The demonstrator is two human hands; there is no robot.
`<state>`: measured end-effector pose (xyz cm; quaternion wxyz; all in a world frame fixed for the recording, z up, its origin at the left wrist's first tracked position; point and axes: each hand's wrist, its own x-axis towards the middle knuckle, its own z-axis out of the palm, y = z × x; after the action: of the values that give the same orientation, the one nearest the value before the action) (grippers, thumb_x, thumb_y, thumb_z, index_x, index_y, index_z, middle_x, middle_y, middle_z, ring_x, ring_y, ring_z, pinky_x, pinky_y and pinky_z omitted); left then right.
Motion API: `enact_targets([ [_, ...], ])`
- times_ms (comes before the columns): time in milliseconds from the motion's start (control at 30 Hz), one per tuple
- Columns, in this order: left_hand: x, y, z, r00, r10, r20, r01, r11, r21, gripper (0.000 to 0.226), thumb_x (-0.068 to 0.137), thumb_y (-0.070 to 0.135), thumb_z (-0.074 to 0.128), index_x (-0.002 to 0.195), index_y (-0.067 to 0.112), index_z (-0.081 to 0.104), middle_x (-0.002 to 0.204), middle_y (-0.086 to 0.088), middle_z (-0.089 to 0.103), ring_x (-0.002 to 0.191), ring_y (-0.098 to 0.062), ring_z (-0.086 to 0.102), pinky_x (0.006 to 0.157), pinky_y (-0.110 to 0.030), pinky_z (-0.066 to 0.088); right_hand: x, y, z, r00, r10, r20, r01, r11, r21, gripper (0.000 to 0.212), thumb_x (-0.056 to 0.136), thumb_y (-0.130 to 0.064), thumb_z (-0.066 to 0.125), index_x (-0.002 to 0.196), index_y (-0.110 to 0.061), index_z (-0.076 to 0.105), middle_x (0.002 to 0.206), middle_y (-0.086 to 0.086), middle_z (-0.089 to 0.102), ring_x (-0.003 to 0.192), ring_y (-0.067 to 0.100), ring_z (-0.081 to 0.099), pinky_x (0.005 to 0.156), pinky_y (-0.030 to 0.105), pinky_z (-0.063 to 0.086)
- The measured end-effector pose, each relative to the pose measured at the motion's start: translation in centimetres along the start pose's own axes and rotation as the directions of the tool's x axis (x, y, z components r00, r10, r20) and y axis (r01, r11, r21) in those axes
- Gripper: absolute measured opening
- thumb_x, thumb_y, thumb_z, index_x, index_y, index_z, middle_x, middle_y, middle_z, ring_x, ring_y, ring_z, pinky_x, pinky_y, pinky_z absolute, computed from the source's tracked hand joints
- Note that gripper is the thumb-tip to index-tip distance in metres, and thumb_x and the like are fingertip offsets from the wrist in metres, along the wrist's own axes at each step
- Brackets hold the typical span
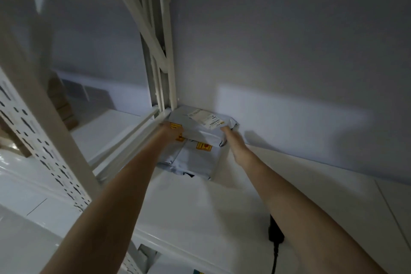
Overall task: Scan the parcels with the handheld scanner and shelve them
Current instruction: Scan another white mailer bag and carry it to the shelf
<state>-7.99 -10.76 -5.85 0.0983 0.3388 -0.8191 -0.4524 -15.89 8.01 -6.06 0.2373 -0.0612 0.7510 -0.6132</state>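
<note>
Two bare forearms are reaching up from the bottom of the frame. Under the right one, at lower right, a black scanner [275, 232] is lying on the smooth white shelf [189, 202], its handle end hidden by the arm and its dark cable running off the bottom edge. At left, a perforated white upright [44, 140] is slanting across, blurred. Further in, at centre, a flat grey plastic mailer [195, 158] with yellow stickers is lying on the shelf. On it, a second grey parcel [200, 125] with a white label is sitting in the back corner beside the rear post. The left hand [170, 132] is gripping its left edge; the right hand [232, 140] is pressing its right edge, fingertips hidden.
</note>
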Motion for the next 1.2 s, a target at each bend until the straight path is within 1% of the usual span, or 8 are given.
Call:
enact_targets([
  [100,2.4,-0.3,0.8,0.993,-0.082,0.084,0.084,0.996,-0.022,0.046,0.089,0.021,0.056,0.128,-0.003,0.051,0.126,-0.017,0.057,0.114,-0.033,0.058,0.071,-0.027,0.053,1.3,0.5,1.0,0.999,0.045,0.004,-0.045,0.999,0.019,0.052,0.093,-0.028,0.046,0.14,-0.01,0.036,0.127,-0.001,0.044,0.125,0.023,0.041,0.09,0.027,0.027],
  [200,6.7,-2.7,2.4,0.994,-0.1,0.044,0.096,0.993,0.075,0.054,0.084,0.036,0.049,0.126,0.003,0.051,0.128,-0.019,0.055,0.111,-0.033,0.056,0.088,-0.034,0.048,2.0,1.1,2.3,0.998,0.05,-0.028,-0.049,0.999,0.023,0.069,0.09,-0.029,0.049,0.15,-0.016,0.015,0.149,0.007,0.036,0.133,0.026,0.035,0.092,0.03,0.026],
  [367,3.0,-1.6,2.0,0.998,0.028,-0.061,-0.021,0.994,0.112,0.061,0.091,0.038,0.044,0.144,0.011,0.034,0.143,-0.016,0.042,0.126,-0.035,0.044,0.103,-0.044,0.038,2.5,1.7,3.5,0.993,0.029,-0.113,-0.026,0.999,0.032,0.074,0.09,-0.026,0.048,0.151,-0.025,0.006,0.148,0.006,0.037,0.13,0.029,0.038,0.096,0.033,0.031],
  [600,2.0,-2.3,1.2,0.991,0.103,-0.089,-0.112,0.989,-0.098,0.075,0.079,0.043,0.05,0.145,0.018,0.027,0.142,-0.012,0.044,0.126,-0.033,0.045,0.105,-0.048,0.039,2.4,3.4,3.5,0.976,-0.031,-0.214,0.045,0.997,0.063,0.056,0.091,-0.026,0.047,0.144,-0.024,0.033,0.134,0.003,0.051,0.123,0.026,0.047,0.099,0.035,0.037],
  [733,0.5,-2.5,1.3,0.98,0.128,-0.153,-0.135,0.99,-0.035,0.074,0.089,0.031,0.053,0.149,0.007,0.019,0.15,-0.018,0.032,0.138,-0.034,0.029,0.112,-0.044,0.025,1.2,5.0,3.2,0.898,-0.006,-0.44,0.083,0.984,0.156,0.038,0.087,-0.026,0.057,0.119,-0.005,0.055,0.103,0.006,0.06,0.098,0.024,0.058,0.072,0.028,0.044],
  [1000,-1.7,-4.6,1.7,0.991,0.134,0.009,-0.134,0.983,0.122,0.05,0.094,0.04,0.043,0.123,0.0,0.054,0.132,-0.03,0.044,0.131,-0.041,0.03,0.104,-0.05,0.033,-3.1,5.8,2.4,0.875,0.085,-0.476,0.143,0.895,0.423,0.02,0.087,-0.014,0.063,0.101,-0.014,0.048,0.09,-0.003,0.054,0.075,0.007,0.054,0.05,0.024,0.056],
  [1100,-2.6,-4.3,1.0,0.955,0.281,-0.09,-0.261,0.946,0.193,0.043,0.09,0.033,0.044,0.11,-0.002,0.057,0.124,-0.029,0.046,0.123,-0.039,0.036,0.102,-0.047,0.033,-4.7,5.8,1.5,0.863,0.068,-0.501,0.186,0.879,0.44,0.036,0.085,-0.014,0.066,0.117,-0.01,0.05,0.107,0.004,0.057,0.085,0.015,0.06,0.053,0.024,0.056],
  [1200,-3.0,-2.6,-0.6,0.894,0.431,-0.125,-0.394,0.887,0.241,0.051,0.084,0.034,0.049,0.12,-0.002,0.051,0.127,-0.027,0.043,0.123,-0.041,0.036,0.102,-0.047,0.032,-6.6,5.6,0.0,0.856,-0.015,-0.517,0.251,0.885,0.392,0.036,0.086,-0.012,0.066,0.119,-0.011,0.05,0.109,0.002,0.06,0.092,0.017,0.062,0.059,0.026,0.056],
])
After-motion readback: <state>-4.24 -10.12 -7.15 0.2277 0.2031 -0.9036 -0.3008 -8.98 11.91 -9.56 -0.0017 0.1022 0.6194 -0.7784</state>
